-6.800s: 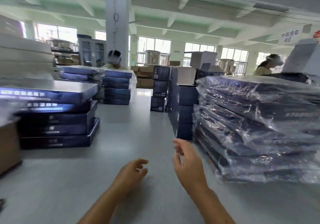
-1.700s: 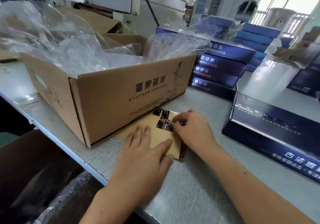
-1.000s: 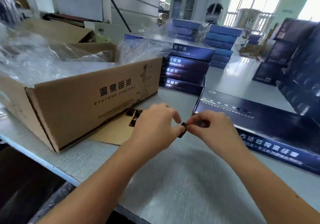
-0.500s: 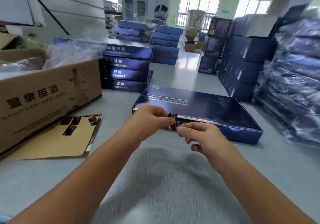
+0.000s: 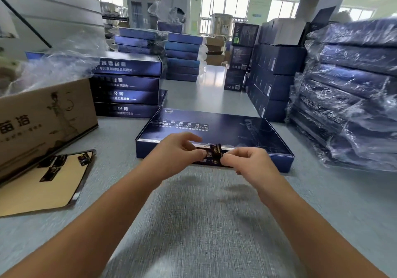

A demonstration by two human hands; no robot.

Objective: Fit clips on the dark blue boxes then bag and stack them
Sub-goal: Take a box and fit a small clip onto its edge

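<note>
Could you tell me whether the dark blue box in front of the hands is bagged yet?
Not bagged: the dark blue box lies bare on the table, no plastic around it.

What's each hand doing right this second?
Left hand: fingers pinch the small dark clip.
Right hand: fingers pinch the same clip, at the near edge of the dark blue box.
</note>
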